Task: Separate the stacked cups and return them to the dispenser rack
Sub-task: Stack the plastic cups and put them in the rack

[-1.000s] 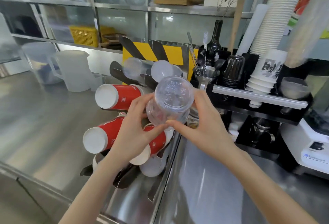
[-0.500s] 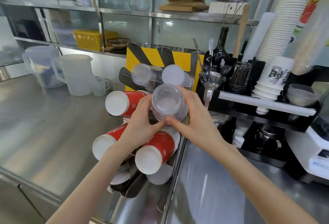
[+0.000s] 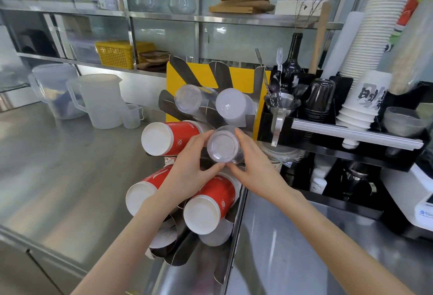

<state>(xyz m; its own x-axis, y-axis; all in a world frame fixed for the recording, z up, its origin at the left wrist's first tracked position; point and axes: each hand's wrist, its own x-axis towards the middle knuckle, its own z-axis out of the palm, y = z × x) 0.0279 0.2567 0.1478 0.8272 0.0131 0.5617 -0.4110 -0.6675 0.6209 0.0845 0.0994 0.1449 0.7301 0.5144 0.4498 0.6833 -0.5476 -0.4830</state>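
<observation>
A stack of clear plastic cups [image 3: 223, 145] lies bottom-out in a middle-right slot of the metal dispenser rack [image 3: 256, 83]. My left hand [image 3: 192, 165] wraps its left side and my right hand [image 3: 255, 165] its right side, thumbs meeting underneath. Red paper cup stacks fill three slots: one at the left [image 3: 164, 138], one lower left [image 3: 143, 195] and one lower middle [image 3: 208, 208]. Above sit a clear cup stack [image 3: 188, 100] and a frosted one [image 3: 232, 106].
White plastic pitchers [image 3: 98, 100] stand on the steel counter [image 3: 58, 165] at the left. A black organiser [image 3: 351, 135] at the right holds a funnel, utensils, a bottle and tall white paper cup stacks [image 3: 365, 97]. A white machine [image 3: 419, 201] sits far right.
Both hands have pushed the clear cup stack away from me and deeper into the rack slot. The view has shifted so the rack sits lower and closer to centre.
</observation>
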